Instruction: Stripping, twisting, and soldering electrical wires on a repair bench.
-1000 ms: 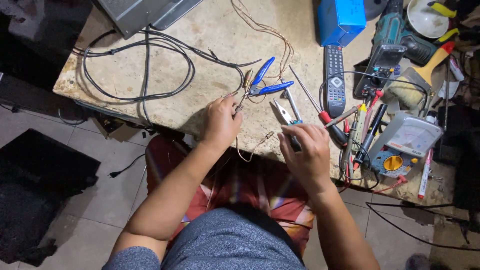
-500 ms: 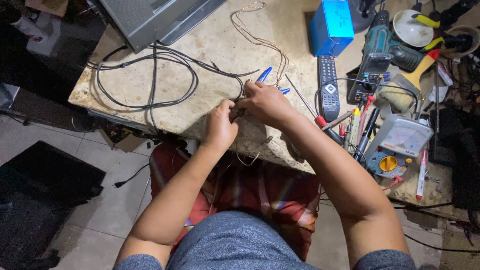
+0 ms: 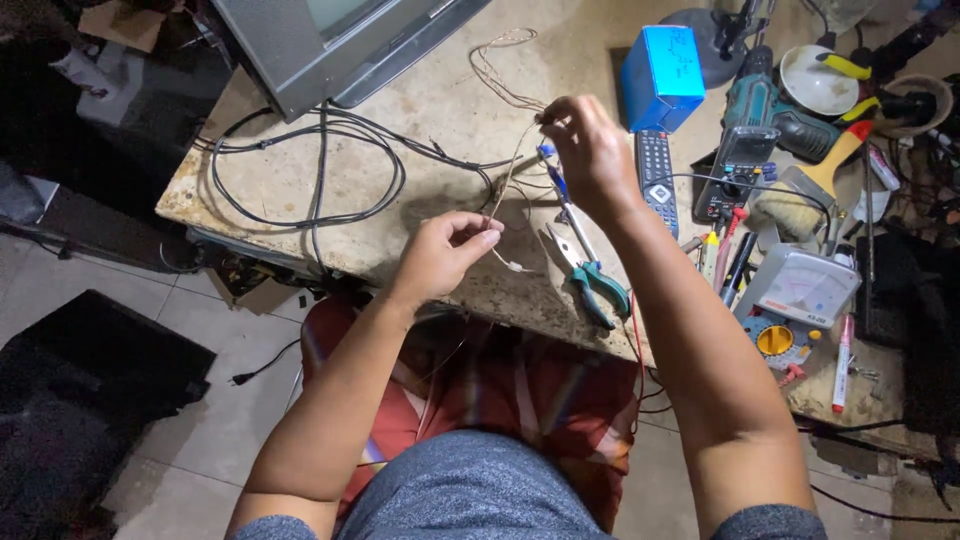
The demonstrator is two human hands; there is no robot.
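Cluttered and worn, the stone workbench (image 3: 440, 90) is stretching out under me, its edge sitting just past my knees, so I am working over the one bare patch in the middle. I am pinching a thin pale wire (image 3: 508, 178) between both hands: my left hand (image 3: 440, 255) is closing thumb and forefinger on its lower end near the bench edge, and my right hand (image 3: 590, 150) is gripping the upper end higher and farther out, fingers curled tight. Holding it this way is keeping the strand stretched in a slanted line above the surface, I think so that I can see and handle its length clear of the mess. Beyond my right hand the rest of the wire is trailing off in loose curls toward the grey television set (image 3: 330, 40). Green-handled pliers (image 3: 590, 275) are lying just below my right wrist, probably kept near for a quick grab. Black cables (image 3: 300, 170) are looping on the left side. Right of my arm a remote control (image 3: 657, 180), a blue box (image 3: 662, 75), an analogue multimeter (image 3: 795, 300) and a cordless drill (image 3: 765, 100) are crowding together, well apart from the wire.
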